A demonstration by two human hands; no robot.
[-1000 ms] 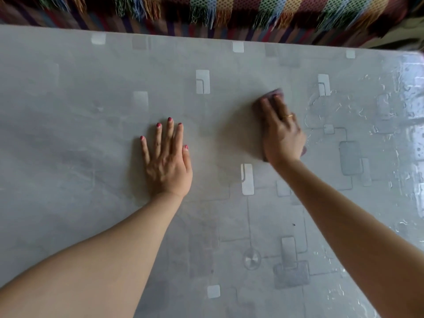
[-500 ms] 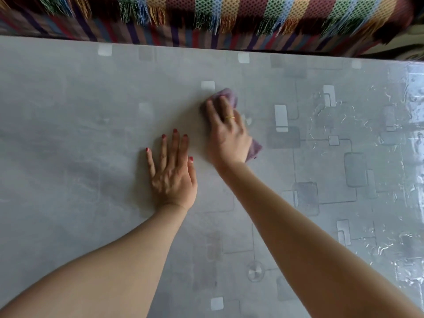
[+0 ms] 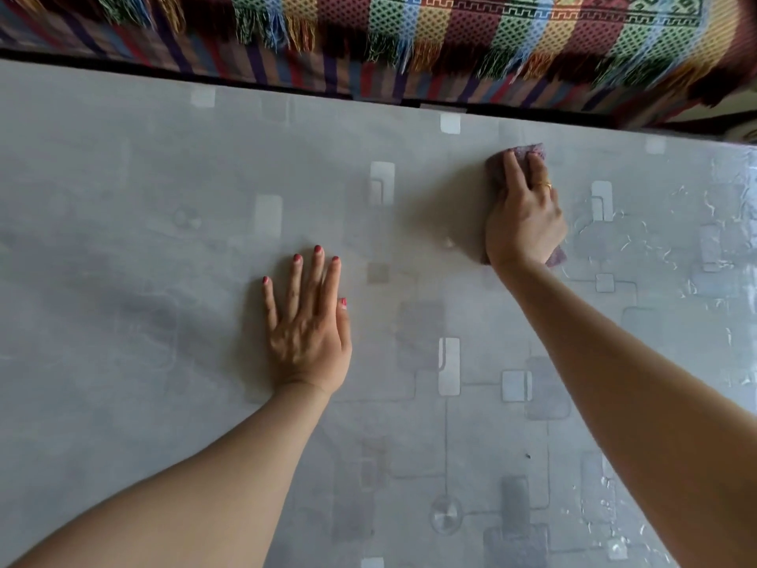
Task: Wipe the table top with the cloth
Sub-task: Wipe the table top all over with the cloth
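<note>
The right hand (image 3: 522,223) pressed a folded mauve cloth (image 3: 526,151) flat-fingered onto the grey patterned table top (image 3: 123,198); the left hand (image 3: 309,321) lay spread, bracing; even pressure and overlapping strokes would serve best.

1. Cloth (image 3: 517,154): small, dull purple, crumpled into a pad; lies flat on the table top near its far edge, right of centre. Mostly covered from above; one end shows at the far side, a corner at the near right.
2. Table top (image 3: 164,207): pale grey, printed with rounded squares and thin lines; glossy and wrinkled-looking along the right side.
</note>
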